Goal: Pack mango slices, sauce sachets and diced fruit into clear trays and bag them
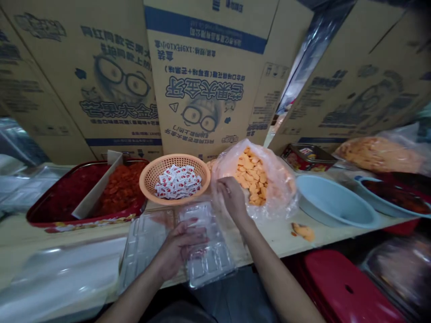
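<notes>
Grasping a clear plastic tray (210, 264) firmly with the left hand (178, 251), fingers curled over its moulded cups, and holding it low above the wooden board (279, 235), just beside a second clear tray (143, 246). Pinching the fingers (225, 186) of the right hand (232, 197) together above the tray's far corner, right next to an open bag of orange pieces (251, 177) (whether anything sits in that pinch, impossible to tell from here). Keeping the tray level and pressing only lightly (thin plastic, easily buckling). Leaving within reach a round orange basket (158, 168) of small white-and-red packets (178, 181), a red tray (43, 220) of dark red pieces, and a pale blue basin (332, 211), with one stray orange piece (303, 232) lying near it and stacked cardboard boxes (205, 58) standing behind everything.
</notes>
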{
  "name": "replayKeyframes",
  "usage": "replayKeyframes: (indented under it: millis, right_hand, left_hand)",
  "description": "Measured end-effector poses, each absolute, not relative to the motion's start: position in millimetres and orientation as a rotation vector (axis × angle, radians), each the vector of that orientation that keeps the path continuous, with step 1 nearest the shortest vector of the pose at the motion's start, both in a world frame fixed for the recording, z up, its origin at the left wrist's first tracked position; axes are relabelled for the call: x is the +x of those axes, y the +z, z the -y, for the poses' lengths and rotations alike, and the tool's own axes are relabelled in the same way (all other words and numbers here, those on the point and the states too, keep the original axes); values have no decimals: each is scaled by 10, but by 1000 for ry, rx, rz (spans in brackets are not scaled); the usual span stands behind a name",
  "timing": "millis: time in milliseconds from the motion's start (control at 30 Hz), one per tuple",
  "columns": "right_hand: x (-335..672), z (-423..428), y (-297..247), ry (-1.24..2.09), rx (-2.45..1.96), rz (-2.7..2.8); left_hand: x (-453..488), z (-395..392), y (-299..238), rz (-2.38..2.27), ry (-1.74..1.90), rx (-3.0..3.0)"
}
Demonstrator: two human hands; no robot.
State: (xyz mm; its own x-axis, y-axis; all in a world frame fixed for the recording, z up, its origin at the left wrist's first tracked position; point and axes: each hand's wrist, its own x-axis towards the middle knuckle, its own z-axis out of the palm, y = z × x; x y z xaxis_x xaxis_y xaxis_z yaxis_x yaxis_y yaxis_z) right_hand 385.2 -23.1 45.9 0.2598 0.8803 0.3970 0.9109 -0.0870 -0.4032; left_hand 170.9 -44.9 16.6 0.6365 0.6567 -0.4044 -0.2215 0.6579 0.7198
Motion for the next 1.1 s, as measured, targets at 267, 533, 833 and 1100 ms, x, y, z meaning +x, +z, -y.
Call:
replayKeyframes:
  millis: [267, 533, 833, 1100]
  right_hand:
    - [5128, 252, 9, 204, -2563, 1448]
    - [5237, 267, 37, 192, -2388, 1316]
    - [4310, 355, 874, 926, -1326, 1700]
    - [3864, 144, 613, 597, -1071, 2175]
  left_hand:
    - [1649, 347, 226, -658, 486, 629]
    - [1758, 344, 227, -682, 467, 665]
    - [1860, 297, 291, -577, 370, 710]
    - [1857, 366, 270, -586, 345, 650]
